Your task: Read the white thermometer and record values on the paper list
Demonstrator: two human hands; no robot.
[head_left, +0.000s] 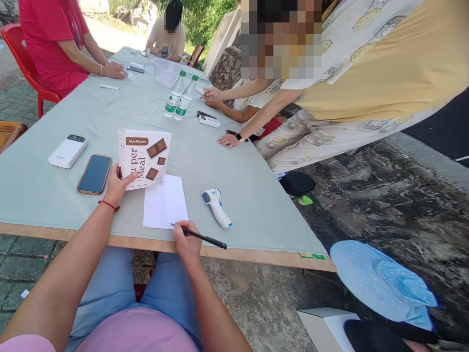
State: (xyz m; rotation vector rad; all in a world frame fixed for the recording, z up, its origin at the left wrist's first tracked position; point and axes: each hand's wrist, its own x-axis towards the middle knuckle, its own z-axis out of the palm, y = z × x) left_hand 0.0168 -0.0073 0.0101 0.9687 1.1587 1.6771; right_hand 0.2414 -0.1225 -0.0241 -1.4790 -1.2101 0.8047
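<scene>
A white and brown NutriMotion meal box [156, 159] with chocolate pieces printed on it stands up in my left hand [117, 185], whose thumb lies across the front. Beneath and in front of it is a white spiral notepad [172, 200] with blank-looking pages. My right hand [187, 242] grips a black pen [210, 239], its tip near the pad's lower right edge. To the right lies a white and blue infrared thermometer [217, 208]. A phone in a brown case [94, 174] and a white power bank [68, 151] rest left of the box.
Two water bottles [179, 100], a clear plastic basin [164, 72] and several small devices stand farther up the cloth-covered table [110, 110]. Other people are around it; one leans in at right with a hand [229, 141] on the cloth. A blue hat [381, 283] is at lower right.
</scene>
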